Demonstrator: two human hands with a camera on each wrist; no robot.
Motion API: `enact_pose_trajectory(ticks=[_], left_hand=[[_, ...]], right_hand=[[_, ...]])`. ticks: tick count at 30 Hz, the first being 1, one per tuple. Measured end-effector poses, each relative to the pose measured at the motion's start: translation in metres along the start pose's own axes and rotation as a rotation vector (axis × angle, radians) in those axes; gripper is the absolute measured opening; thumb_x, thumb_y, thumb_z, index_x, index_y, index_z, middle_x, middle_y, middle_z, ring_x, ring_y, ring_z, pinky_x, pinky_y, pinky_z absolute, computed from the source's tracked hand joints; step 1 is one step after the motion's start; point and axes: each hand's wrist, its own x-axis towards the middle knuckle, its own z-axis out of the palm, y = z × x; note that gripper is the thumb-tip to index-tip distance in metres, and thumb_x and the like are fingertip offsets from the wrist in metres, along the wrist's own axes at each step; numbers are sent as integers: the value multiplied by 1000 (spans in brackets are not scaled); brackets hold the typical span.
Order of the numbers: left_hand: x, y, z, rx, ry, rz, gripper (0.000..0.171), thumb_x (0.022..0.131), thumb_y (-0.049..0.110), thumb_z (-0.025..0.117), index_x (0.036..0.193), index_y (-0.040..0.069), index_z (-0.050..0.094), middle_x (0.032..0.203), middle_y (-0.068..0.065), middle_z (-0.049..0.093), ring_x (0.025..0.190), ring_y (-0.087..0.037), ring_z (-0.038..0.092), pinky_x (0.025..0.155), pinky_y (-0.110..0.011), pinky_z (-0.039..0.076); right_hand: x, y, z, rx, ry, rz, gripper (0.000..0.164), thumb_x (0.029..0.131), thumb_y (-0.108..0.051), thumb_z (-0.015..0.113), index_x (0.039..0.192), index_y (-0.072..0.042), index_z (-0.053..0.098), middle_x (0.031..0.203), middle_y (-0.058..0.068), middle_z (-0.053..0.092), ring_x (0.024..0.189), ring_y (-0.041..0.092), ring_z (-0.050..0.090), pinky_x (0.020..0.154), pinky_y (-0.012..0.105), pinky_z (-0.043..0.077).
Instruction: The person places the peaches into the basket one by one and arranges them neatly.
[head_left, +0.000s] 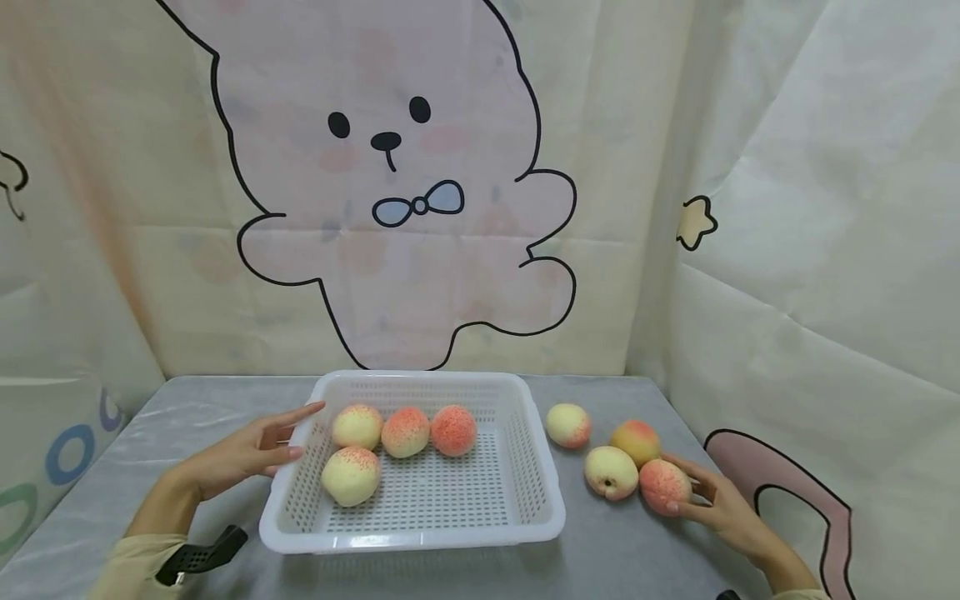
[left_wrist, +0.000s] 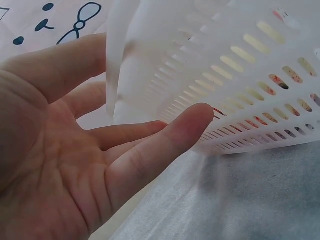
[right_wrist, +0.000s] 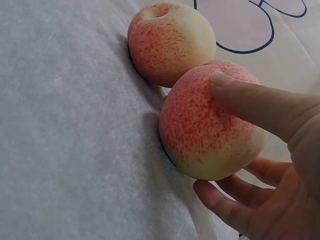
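At the right of the cloth-covered table, my right hand (head_left: 720, 507) grips a red-speckled peach (head_left: 663, 487) with thumb and fingers on opposite sides. In the right wrist view the thumb presses on this peach (right_wrist: 210, 135), which sits on the cloth beside another peach (right_wrist: 170, 45). Three more peaches lie close by: a pale one (head_left: 611, 473), an orange-yellow one (head_left: 636, 442) and one (head_left: 567, 426) nearer the basket. My left hand (head_left: 243, 450) is at the left rim of the white plastic basket (head_left: 450, 540), fingers fairly straight. The left wrist view shows the thumb by the slotted wall (left_wrist: 240, 75).
Inside the basket, towards its left and back, are several peaches, among them a pale one (head_left: 351, 477) and a red one (head_left: 453, 431). Grey cloth (head_left: 615, 554) covers the table. Printed fabric (head_left: 630, 125) hangs behind and at both sides.
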Motion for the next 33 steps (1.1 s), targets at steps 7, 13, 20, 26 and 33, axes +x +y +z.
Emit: enact_pose_trajectory(ticks=[7, 13, 20, 26, 33], left_hand=[[2, 1, -2, 19, 7, 3, 67, 101, 20, 48, 157, 26, 12, 159, -25, 21, 121, -1, 52, 90, -39, 52], [3, 0, -1, 0, -14, 22, 67, 101, 18, 48, 157, 24, 11, 157, -26, 25, 119, 1, 57, 88, -37, 53], [1, -1, 0, 8, 3, -1, 67, 100, 20, 49, 157, 25, 12, 159, -25, 22, 123, -7, 53, 89, -38, 52], [0, -2, 0, -14, -16, 17, 67, 101, 18, 47, 157, 25, 12, 160, -25, 18, 123, -3, 54, 89, -38, 53], [-2, 0, 0, -22, -22, 29, 67, 102, 18, 47, 157, 23, 10, 159, -28, 16, 120, 4, 55, 89, -36, 54]], right_hand=[[-2, -1, 1, 33, -2, -12, 61, 90, -6, 65, 144, 2, 39, 131, -37, 45, 104, -9, 55, 78, 17, 49], [-7, -5, -3, 34, -10, 17, 58, 94, -7, 60, 146, 0, 37, 131, -35, 46, 106, -9, 55, 79, 18, 50], [-5, -18, -10, 4, -18, 16, 57, 94, -7, 60, 146, -1, 37, 127, -36, 48, 104, -8, 57, 77, 19, 51], [-4, -29, -16, 19, -33, -32, 57, 93, -4, 60, 145, 1, 37, 127, -33, 49, 105, -8, 56, 76, 22, 53], [2, -52, -17, 24, -24, -62, 58, 92, -5, 61, 146, -2, 37, 132, -31, 48, 109, -10, 54, 77, 23, 53]])
